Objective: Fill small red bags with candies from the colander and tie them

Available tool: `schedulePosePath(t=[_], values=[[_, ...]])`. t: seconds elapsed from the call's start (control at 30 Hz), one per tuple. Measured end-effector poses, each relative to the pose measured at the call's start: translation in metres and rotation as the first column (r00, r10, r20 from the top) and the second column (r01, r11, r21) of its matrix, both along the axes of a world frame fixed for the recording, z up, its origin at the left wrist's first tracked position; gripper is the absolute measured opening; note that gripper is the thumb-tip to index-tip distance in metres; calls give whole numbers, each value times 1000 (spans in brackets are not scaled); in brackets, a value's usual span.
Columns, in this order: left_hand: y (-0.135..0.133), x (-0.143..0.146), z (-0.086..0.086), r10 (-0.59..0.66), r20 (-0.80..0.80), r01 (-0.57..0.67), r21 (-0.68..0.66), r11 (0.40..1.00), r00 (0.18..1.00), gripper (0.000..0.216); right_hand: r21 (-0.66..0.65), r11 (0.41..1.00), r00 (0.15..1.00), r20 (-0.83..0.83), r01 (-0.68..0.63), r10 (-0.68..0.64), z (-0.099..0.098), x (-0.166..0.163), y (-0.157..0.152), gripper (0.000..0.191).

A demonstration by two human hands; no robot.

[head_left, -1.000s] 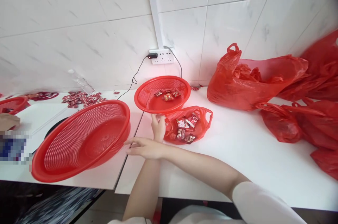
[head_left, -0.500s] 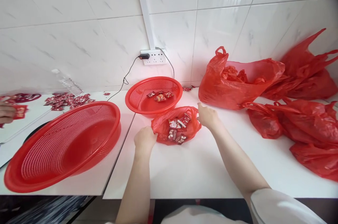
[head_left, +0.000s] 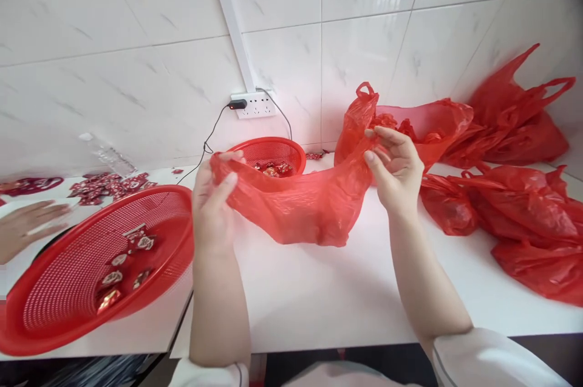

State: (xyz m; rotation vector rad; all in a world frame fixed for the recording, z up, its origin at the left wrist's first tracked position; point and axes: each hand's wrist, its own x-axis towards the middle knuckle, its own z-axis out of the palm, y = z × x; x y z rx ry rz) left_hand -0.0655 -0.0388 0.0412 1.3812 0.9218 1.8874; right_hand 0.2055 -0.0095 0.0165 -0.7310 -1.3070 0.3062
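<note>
A thin red plastic bag (head_left: 300, 208) is stretched between my two hands above the white table. My left hand (head_left: 212, 202) pinches its left side, thumb toward me. On the other side, my right hand (head_left: 396, 165) grips the upper right part between thumb and fingers. The bag sags in the middle, and its contents cannot be made out through the film. Behind it stands a small red basket (head_left: 291, 153), partly covered, with several wrapped pieces (head_left: 273, 169) inside.
At the left, a large red basket (head_left: 168, 208) holds several wrapped pieces (head_left: 112, 277); another person's hand (head_left: 31, 226) is beside it. Small packets (head_left: 107, 185) and a clear bottle (head_left: 107, 155) lie behind. Filled red bags (head_left: 514, 202) crowd the right. A cable runs from a wall socket (head_left: 255, 106).
Both my hands have raised the bag off the table and toward me. Wrapped pieces now lie in the large left basket, which was bare before. The other person's hand is now spread open.
</note>
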Motion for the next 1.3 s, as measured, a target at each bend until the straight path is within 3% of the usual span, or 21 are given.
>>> schedulePosePath(t=[0.07,0.17,0.27,0.33,0.37,0.5,0.67,0.8,0.87,1.0,1.1,1.17,1.23,1.3], values=[[-3,15,3,-155,-58,153,-41,987,986,50,-51,994,995,30,-99,100,0,-4,-4,35],[-7,34,-3,-393,-180,336,-278,900,902,67,-110,963,962,95,-246,257,-2,-18,-14,27],[-6,52,-16,-575,-265,402,-496,770,774,44,-119,907,875,238,-403,420,-3,-35,-24,23],[-4,62,-23,-623,-280,421,-534,733,730,14,-101,882,812,355,-460,464,-3,-41,-28,24],[-2,66,-25,-637,-266,437,-537,722,724,12,-90,883,798,394,-460,456,-3,-42,-27,24],[2,70,-28,-608,-98,465,-552,692,788,29,-119,921,849,359,-372,389,-2,-34,-18,25],[4,67,-28,-564,-19,472,-526,708,825,36,-305,830,781,299,-466,548,-5,-26,-10,24],[8,67,-28,-462,153,471,-508,721,873,35,-346,833,842,177,-432,510,-10,-26,-4,10],[12,65,-26,-441,330,551,-509,661,835,31,-341,837,883,40,-427,467,-12,-25,2,7],[18,59,-22,-437,556,707,-533,466,707,35,-265,885,917,-221,-384,332,-12,-20,9,14],[20,56,-24,-481,598,767,-474,432,641,34,-161,890,890,-247,-427,383,-9,-16,3,13],[21,54,-26,-493,640,805,-416,424,590,33,-133,823,833,-118,-553,541,-7,-13,-4,9],[21,52,-26,-474,702,840,-367,399,532,32,-225,711,713,85,-667,696,-4,-9,-11,6],[20,50,-24,-460,737,861,-344,375,495,34,-356,634,583,251,-687,773,-1,-4,-16,10]])
